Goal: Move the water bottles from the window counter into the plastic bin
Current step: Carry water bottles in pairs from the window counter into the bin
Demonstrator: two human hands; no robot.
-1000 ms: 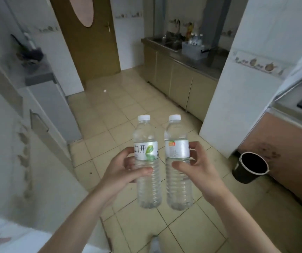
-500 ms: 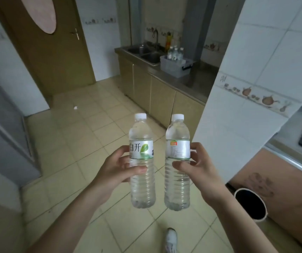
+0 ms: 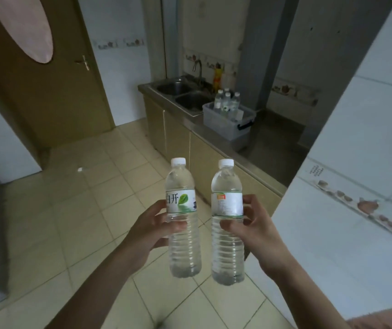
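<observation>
While each hand [image 3: 151, 230] [image 3: 253, 227] still grips an upright bottle [image 3: 183, 219] [image 3: 227, 222], the plastic bin [image 3: 225, 121] looms nearer.

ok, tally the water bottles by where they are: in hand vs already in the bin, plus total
In hand: 2, one in the left hand (bottle), one in the right hand (bottle)
In the plastic bin: 3 visible caps (cluster); more may be hidden
Total: 5 visible

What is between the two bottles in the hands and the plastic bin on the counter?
In the head view, only bare floor tiles and the cabinet fronts separate the bottles from the plastic bin.
</observation>
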